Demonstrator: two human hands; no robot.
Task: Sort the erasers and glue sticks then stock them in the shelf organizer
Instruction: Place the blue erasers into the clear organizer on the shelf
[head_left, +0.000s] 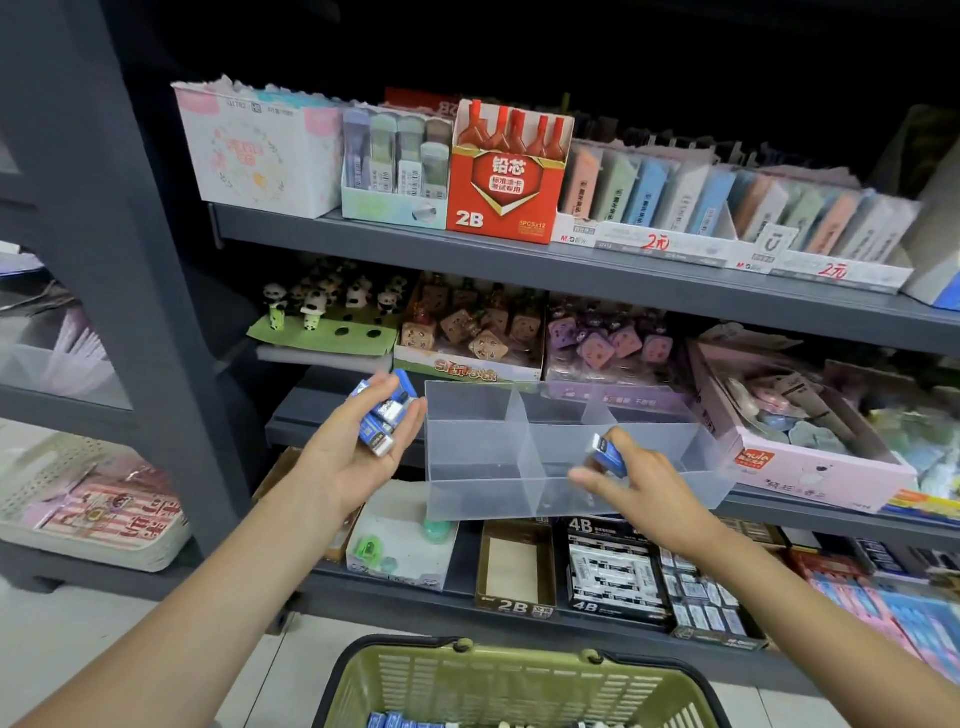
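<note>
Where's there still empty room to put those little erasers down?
All compartments of the clear organizer look bare, between its dividers. Left hand grips several erasers; right hand pinches one eraser over the middle. Boxes crowd the surrounding shelves.

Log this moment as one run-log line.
left hand: holds several erasers | right hand: pinches one eraser at clear organizer | organizer: looks empty | basket: below

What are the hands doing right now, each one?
Left hand: closed around several blue-sleeved white erasers.
Right hand: pinching one blue-sleeved white eraser in front of the clear plastic divided organizer.
</note>
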